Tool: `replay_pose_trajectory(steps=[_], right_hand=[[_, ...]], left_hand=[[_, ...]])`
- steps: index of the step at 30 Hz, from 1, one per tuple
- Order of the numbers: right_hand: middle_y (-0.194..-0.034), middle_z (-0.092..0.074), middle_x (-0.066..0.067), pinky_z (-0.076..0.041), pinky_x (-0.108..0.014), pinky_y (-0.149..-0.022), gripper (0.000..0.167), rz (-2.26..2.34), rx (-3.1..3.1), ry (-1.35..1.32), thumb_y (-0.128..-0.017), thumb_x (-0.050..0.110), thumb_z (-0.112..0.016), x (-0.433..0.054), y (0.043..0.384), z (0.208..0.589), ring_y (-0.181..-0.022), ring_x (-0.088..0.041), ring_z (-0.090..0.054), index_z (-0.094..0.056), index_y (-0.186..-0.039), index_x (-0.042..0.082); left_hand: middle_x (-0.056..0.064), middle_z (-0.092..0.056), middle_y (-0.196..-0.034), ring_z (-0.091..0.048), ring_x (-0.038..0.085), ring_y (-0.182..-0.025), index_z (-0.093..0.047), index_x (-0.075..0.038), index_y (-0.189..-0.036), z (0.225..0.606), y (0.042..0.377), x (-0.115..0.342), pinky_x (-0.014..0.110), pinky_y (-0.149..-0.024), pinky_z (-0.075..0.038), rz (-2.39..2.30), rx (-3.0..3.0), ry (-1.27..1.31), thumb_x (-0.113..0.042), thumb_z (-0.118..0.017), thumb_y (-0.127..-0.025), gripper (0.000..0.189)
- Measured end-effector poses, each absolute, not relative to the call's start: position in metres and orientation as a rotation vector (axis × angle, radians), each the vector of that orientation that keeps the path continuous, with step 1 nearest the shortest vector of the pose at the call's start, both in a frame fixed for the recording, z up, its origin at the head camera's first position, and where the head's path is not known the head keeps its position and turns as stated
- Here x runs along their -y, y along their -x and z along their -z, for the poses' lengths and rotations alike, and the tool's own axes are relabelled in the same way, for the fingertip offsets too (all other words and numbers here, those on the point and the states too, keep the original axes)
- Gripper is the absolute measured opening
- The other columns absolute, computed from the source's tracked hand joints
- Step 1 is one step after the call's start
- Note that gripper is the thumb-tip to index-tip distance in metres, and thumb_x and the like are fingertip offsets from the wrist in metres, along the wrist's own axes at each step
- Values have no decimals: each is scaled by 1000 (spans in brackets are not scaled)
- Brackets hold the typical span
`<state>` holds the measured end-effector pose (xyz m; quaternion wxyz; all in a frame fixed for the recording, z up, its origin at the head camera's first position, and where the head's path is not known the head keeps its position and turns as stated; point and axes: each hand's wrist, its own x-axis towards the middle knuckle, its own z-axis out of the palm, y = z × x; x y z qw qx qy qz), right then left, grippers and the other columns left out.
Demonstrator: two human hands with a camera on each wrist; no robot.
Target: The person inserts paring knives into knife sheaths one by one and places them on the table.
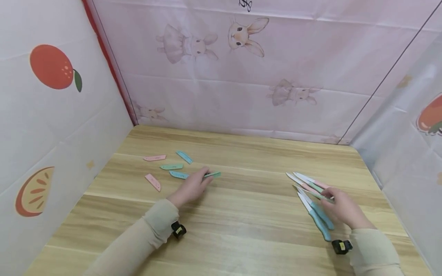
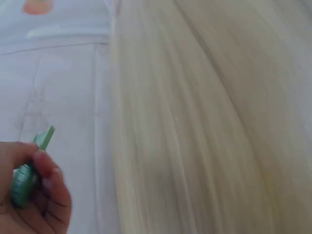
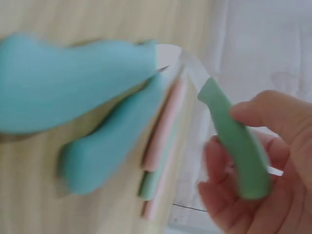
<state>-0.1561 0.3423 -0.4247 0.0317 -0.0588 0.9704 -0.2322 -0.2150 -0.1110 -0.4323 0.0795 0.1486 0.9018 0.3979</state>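
Head view: gripping green sheath (image 1: 215, 174) with left hand (image 1: 194, 186), green-handled paring knife (image 3: 240, 144) with right hand (image 1: 345, 210) near right desk edge (image 1: 386, 209), probably pairing, then needing alignment.

My left hand (image 2: 41, 195), cropped by its wrist view's corner, hides part of the green sheath (image 2: 22, 184), my right hand (image 1: 343, 209) covers some of the green knife (image 1: 317, 196), the nearest blue handle (image 3: 73, 85) runs blurred off the right wrist view, and a pink sheath (image 1: 154, 158) is lettered too small to read.
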Motion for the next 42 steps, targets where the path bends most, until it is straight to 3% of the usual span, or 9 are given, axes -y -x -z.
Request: replay_pose_trajectory(steps=[4,6,11,16,20,25,32,42], right_hand=[[-106,-60,-26,-49,-49,-68,33,825,-3020,135,-95,25,-54,-336,153,410,-91,-40,-58,-58,-109,-5],[-102,-61,-25,-50,-43,-62,37,881,-3059,93,-97,29,-51,-332,153,404,-84,-36,-60,-57,-111,-4],[-83,-65,-13,-41,-26,-47,35,1045,-3235,-59,-94,35,-55,-315,152,402,-60,-14,-53,-62,-106,2],[-78,-66,4,-46,-15,-49,30,1584,-3145,-269,-87,30,-66,-294,156,405,-62,1,-58,-64,-104,5],[-80,-64,3,-53,-15,-62,25,2419,-2540,-421,-87,20,-67,-275,161,404,-68,-4,-63,-61,-101,1],[-78,-63,-7,-54,-20,-61,21,2978,-1894,-356,-96,17,-51,-247,165,404,-62,-12,-62,-51,-96,-3],[-78,-64,-5,-54,-19,-65,24,2959,-1847,-208,-98,20,-48,-216,169,405,-64,-11,-63,-47,-97,-4],[-77,-63,-2,-53,-19,-68,18,2847,-1963,-229,-98,23,-47,-196,169,410,-66,-10,-62,-45,-96,5]], left_hand=[[11,-58,-69,-51,16,-56,-60,-4,-93,429,212,108,34,-53,-48,-1517,-2536,-323,-29,-58,-94,25],[12,-61,-72,-55,16,-62,-61,-4,-90,428,211,105,35,-60,-51,-1654,-2470,-249,-29,-62,-91,25],[13,-69,-89,-66,21,-84,-56,-4,-96,428,211,98,37,-77,-55,-1919,-2192,-93,-26,-61,-92,23],[17,-66,-107,-64,22,-99,-50,-1,-112,427,211,91,42,-89,-48,-2030,-1946,-58,-17,-56,-94,25],[16,-65,-110,-64,20,-99,-52,1,-124,425,208,84,40,-88,-50,-2036,-1905,-95,-13,-52,-96,31],[17,-64,-112,-64,20,-100,-53,3,-125,421,204,72,39,-88,-50,-2040,-1841,-138,-13,-49,-98,32],[19,-65,-108,-66,18,-94,-52,7,-125,415,203,56,20,-69,-54,-2046,-1757,-166,-12,-49,-97,34],[20,-65,-106,-67,13,-86,-49,9,-127,410,200,43,15,-62,-53,-2039,-1683,-183,-9,-51,-96,36]])
